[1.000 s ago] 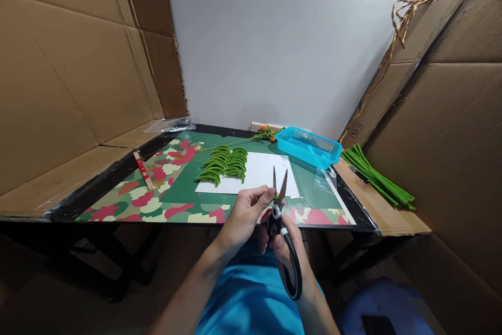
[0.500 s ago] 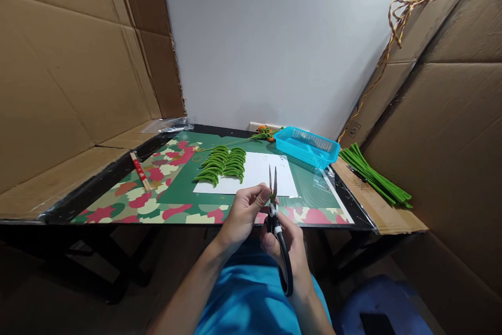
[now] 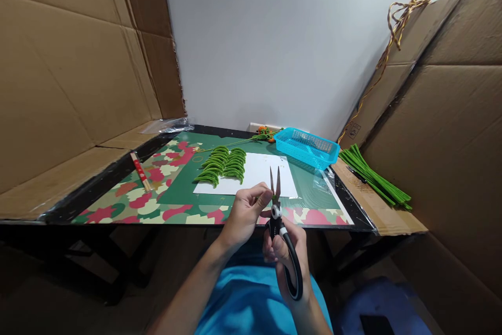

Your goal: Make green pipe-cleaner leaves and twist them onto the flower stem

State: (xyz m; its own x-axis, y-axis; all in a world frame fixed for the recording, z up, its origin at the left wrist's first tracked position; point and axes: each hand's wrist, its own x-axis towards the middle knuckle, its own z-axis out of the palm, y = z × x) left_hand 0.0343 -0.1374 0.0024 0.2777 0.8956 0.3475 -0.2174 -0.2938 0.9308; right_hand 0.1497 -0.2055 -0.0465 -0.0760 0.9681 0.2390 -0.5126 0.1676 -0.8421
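Scissors: in the right hand, over the near edge of the table. Long axis runs roughly away from the wearer, tips toward the wall, handles back toward the body and skewed right. Blades slightly open in a narrow V. Right grip closed around the handles, thumb on the inner side of the visible black loop.

Left hand: just left of the blades, thumb and index pressed together, pinching a small green piece. Only a bit of it shows, at the base of the V; its long axis can't be told, mostly hidden by fingers and blades.

Beyond the hands: white paper on a green mat. Curved green pieces sit on the paper's left part, some past its edge, in two side-by-side columns running away from the wearer; each piece lies crosswise. Blue basket at far right, long side angled, right end nearer. Green stems bundled on cardboard right of it, slanting from far left to near right.
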